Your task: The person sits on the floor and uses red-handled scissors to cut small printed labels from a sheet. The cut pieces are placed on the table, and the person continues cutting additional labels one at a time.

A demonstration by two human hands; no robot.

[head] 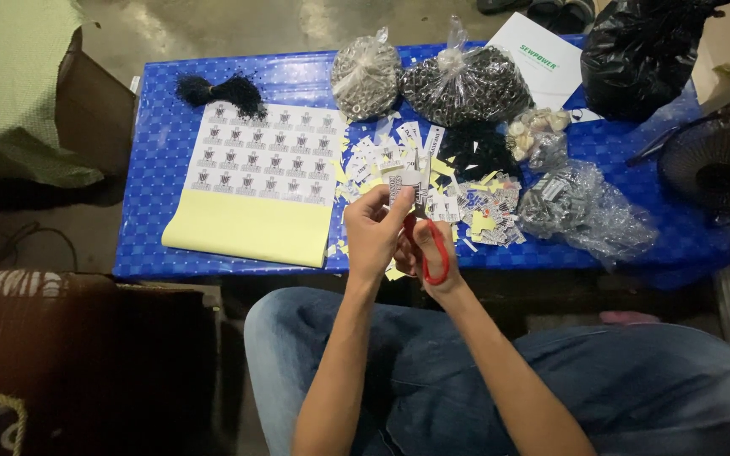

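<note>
A low blue table (162, 160) with a checked pattern stands on a grey concrete floor, and the person sits at its near edge with knees in blue jeans under it. On the left part of the table lies a large yellow-backed sheet of printed labels (255, 181), its long axis running away from the person, with a small black tuft of threads (217, 89) at its far corner. Along the far edge sit two clear bags of small metal rings (432, 80) and a black plastic bag (639, 51); a crumpled clear bag (580, 207) lies to the right. Between them spreads a heap of cut labels and yellow offcuts (466, 198). Above the near edge, the left hand (373, 232) pinches a small label strip (404, 187), held upright. The right hand (432, 253) is closed through the handles of red-handled scissors (432, 245), blades pointing away toward the strip.
</note>
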